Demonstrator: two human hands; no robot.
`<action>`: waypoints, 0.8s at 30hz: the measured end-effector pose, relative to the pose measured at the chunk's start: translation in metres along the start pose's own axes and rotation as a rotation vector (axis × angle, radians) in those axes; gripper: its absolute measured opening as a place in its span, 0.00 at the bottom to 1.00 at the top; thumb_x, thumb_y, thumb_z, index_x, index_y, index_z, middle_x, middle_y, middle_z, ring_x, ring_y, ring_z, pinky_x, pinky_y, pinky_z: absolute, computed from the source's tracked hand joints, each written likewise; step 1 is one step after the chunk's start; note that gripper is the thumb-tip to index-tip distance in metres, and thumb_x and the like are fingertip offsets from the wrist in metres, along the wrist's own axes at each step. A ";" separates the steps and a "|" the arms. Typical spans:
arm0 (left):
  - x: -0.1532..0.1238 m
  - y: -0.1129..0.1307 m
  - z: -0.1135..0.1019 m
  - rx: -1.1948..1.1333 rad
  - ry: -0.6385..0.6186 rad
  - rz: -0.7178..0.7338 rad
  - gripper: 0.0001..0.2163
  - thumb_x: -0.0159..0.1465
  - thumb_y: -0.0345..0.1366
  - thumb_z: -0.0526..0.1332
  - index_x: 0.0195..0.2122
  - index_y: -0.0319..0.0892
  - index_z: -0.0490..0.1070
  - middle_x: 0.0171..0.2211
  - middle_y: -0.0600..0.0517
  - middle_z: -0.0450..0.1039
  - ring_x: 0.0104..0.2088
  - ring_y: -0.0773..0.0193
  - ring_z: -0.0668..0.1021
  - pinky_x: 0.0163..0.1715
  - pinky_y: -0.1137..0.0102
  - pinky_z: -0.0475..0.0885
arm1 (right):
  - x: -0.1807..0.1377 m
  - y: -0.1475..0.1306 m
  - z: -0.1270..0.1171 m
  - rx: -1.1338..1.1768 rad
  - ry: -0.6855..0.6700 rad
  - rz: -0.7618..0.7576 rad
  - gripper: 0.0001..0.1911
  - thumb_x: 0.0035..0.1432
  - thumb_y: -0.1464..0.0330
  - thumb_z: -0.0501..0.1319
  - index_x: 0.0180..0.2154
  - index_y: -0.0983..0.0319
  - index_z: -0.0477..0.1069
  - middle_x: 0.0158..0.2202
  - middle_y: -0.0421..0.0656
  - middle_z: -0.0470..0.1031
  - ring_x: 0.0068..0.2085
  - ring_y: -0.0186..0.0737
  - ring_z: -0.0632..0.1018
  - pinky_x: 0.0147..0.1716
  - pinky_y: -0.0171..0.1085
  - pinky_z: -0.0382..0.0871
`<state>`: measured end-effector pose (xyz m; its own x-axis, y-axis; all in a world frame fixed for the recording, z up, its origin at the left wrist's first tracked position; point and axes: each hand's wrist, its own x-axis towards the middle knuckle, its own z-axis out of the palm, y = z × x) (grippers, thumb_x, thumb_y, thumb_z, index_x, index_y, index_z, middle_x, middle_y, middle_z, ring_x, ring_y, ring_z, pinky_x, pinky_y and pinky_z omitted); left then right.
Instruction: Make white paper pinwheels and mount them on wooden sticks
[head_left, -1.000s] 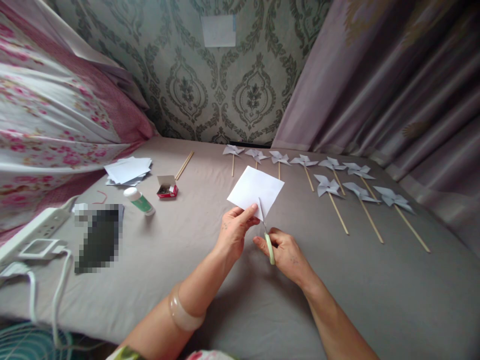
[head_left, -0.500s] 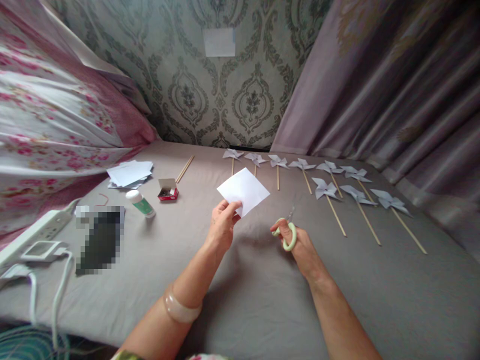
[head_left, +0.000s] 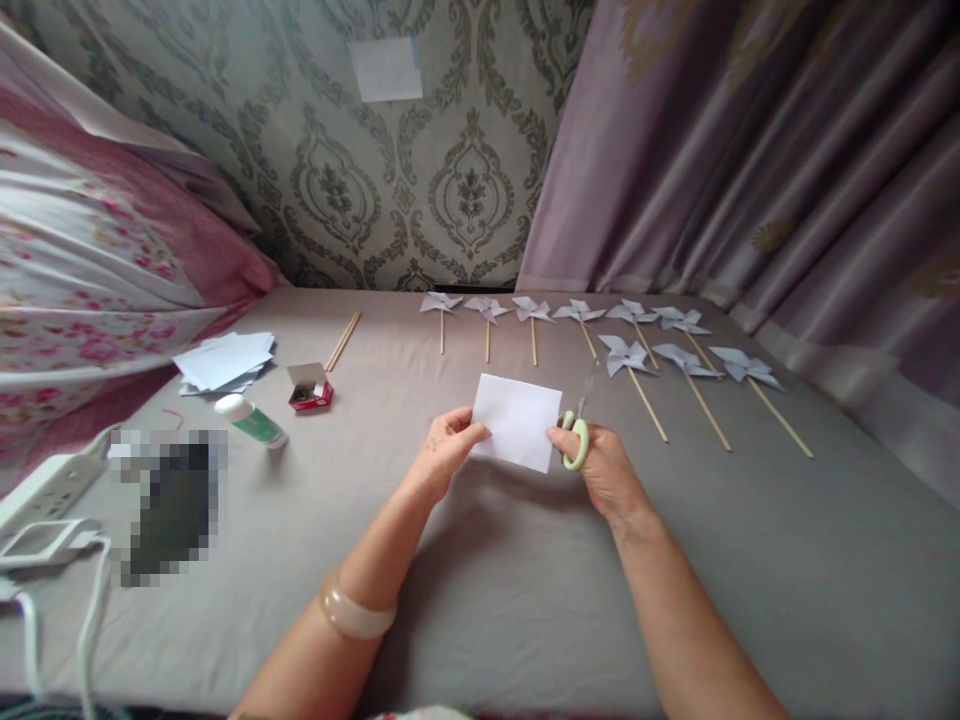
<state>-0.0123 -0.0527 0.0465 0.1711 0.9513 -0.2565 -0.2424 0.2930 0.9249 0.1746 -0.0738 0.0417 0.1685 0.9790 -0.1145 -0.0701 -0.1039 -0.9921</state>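
Note:
A square sheet of white paper point(head_left: 517, 420) is held above the bed-like grey surface. My left hand point(head_left: 448, 450) pinches its left edge between thumb and fingers. The thumb of my right hand point(head_left: 600, 465) meets the paper's right edge. That same hand has scissors point(head_left: 576, 442) with pale green handles looped on its fingers, blades pointing away from me. Whether the blades are parted is too blurred to make out. Beyond the hands lie several finished paper pinwheels point(head_left: 628, 357) on wooden sticks.
At the left are a stack of paper point(head_left: 225, 362), a white-and-green bottle point(head_left: 251, 420), an open small red box point(head_left: 310, 388) and loose wooden sticks point(head_left: 343, 342). A power strip point(head_left: 49, 490) with white cables sits at the left edge. Curtains point(head_left: 697, 150) hang on the right.
The paper has turned from a diamond to a nearly level square and moved right and down in view. My right hand, still with the scissors, has come up to its right edge.

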 end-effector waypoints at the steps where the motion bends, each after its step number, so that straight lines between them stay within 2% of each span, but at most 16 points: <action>1: 0.001 0.000 -0.001 -0.023 0.008 0.003 0.11 0.45 0.36 0.67 0.30 0.39 0.78 0.25 0.50 0.77 0.24 0.66 0.74 0.26 0.73 0.66 | 0.000 0.000 0.001 -0.001 0.006 -0.006 0.19 0.35 0.58 0.70 0.18 0.61 0.63 0.18 0.32 0.56 0.23 0.29 0.56 0.23 0.33 0.51; 5: 0.003 -0.001 0.000 -0.174 0.019 0.039 0.15 0.48 0.44 0.71 0.30 0.39 0.77 0.26 0.52 0.74 0.26 0.70 0.74 0.30 0.74 0.68 | 0.002 0.004 0.008 0.088 0.104 -0.054 0.19 0.36 0.58 0.70 0.19 0.61 0.63 0.18 0.32 0.56 0.23 0.28 0.56 0.22 0.32 0.51; 10: 0.001 -0.011 0.013 -0.207 -0.012 0.017 0.15 0.45 0.41 0.74 0.28 0.38 0.75 0.26 0.53 0.73 0.26 0.72 0.73 0.31 0.76 0.67 | 0.003 0.009 0.016 0.210 0.214 -0.136 0.20 0.40 0.59 0.70 0.19 0.60 0.60 0.18 0.31 0.56 0.22 0.28 0.56 0.22 0.32 0.52; 16: 0.000 -0.025 0.024 -0.163 0.060 0.037 0.15 0.43 0.38 0.75 0.28 0.38 0.75 0.26 0.53 0.74 0.26 0.71 0.73 0.31 0.74 0.65 | 0.003 0.015 0.019 0.260 0.228 -0.162 0.18 0.42 0.60 0.70 0.22 0.61 0.63 0.20 0.33 0.61 0.23 0.29 0.59 0.23 0.32 0.54; 24: -0.002 -0.024 0.028 -0.137 0.093 0.121 0.13 0.44 0.39 0.73 0.23 0.39 0.73 0.22 0.54 0.72 0.24 0.70 0.71 0.29 0.73 0.64 | 0.001 0.020 0.022 0.201 0.205 -0.199 0.17 0.44 0.58 0.70 0.25 0.62 0.67 0.23 0.35 0.65 0.26 0.31 0.63 0.26 0.33 0.58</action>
<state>0.0196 -0.0648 0.0323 0.0453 0.9832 -0.1769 -0.3848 0.1806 0.9052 0.1522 -0.0710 0.0233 0.3910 0.9189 0.0519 -0.2051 0.1419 -0.9684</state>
